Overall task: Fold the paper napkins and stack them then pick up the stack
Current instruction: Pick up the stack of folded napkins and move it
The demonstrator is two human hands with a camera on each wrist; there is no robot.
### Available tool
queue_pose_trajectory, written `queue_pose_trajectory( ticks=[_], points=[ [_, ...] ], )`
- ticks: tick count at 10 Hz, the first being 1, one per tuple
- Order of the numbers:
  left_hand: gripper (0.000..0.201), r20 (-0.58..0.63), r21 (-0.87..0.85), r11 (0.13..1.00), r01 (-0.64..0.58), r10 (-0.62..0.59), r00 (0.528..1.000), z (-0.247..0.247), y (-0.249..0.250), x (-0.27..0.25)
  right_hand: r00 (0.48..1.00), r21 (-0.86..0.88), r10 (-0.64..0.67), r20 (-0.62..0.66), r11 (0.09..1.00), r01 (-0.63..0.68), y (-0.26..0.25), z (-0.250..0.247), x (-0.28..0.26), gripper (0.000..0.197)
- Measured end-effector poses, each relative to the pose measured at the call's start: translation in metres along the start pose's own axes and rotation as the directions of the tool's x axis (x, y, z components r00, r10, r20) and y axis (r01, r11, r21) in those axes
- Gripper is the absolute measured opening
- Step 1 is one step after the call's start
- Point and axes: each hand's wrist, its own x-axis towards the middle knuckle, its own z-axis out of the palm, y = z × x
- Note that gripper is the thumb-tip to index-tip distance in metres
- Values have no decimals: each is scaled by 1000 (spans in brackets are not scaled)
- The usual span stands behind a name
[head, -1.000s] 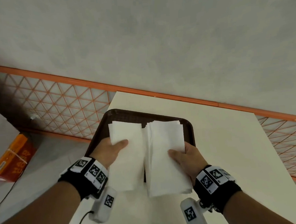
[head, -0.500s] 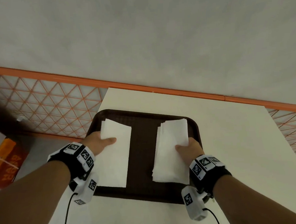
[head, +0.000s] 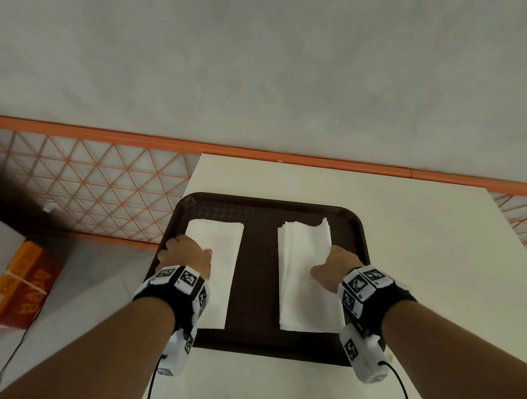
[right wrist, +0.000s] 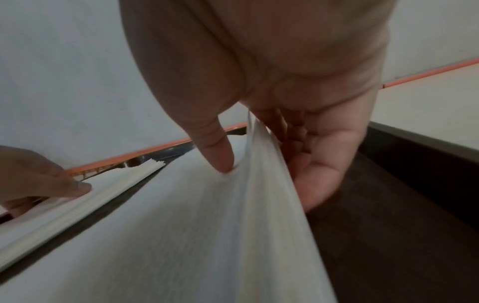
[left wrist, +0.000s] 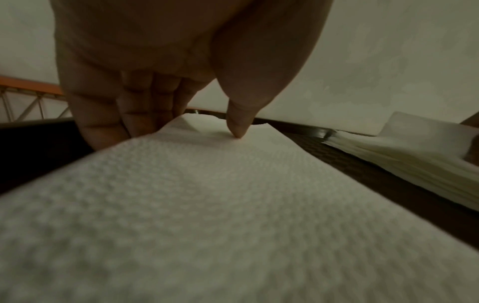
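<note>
Two white napkin piles lie side by side on a dark brown tray (head: 256, 209). The thin left napkin pile (head: 221, 263) (left wrist: 207, 205) is pinched at its left edge by my left hand (head: 185, 255) (left wrist: 197, 125), thumb on top and fingers under it. The thicker right napkin stack (head: 303, 271) (right wrist: 181, 225) is gripped at its right edge by my right hand (head: 337, 264) (right wrist: 259, 164), thumb on top, fingers beneath, with that edge lifted a little. A strip of bare tray separates the two piles.
The tray sits on a cream table (head: 430, 266) whose left edge runs close beside the tray. Beyond it are an orange rail with a mesh fence (head: 85, 185) and a grey wall. An orange box (head: 17, 285) lies on the floor at left.
Both hands have carried the two piles apart and down onto the tray; a second ago they were held side by side, touching, above the tray's near edge.
</note>
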Motion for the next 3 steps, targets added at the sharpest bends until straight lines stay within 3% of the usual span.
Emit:
queue_pose_trajectory(
  ticks=[1,2,3],
  points=[
    [73,-10,-26,1000,0,-1,1000,-1,3,-6,999,8,46,-20,999,-46,-2,-5,-1,63],
    [100,2,-30,999,-22,22,1000,2,2,-16,997,40,69,-41,997,-67,0,-5,-3,78],
    [112,-17,-16,999,-48,48,999,4,1,-24,997,42,61,-54,997,-59,4,-4,-12,88]
  ],
)
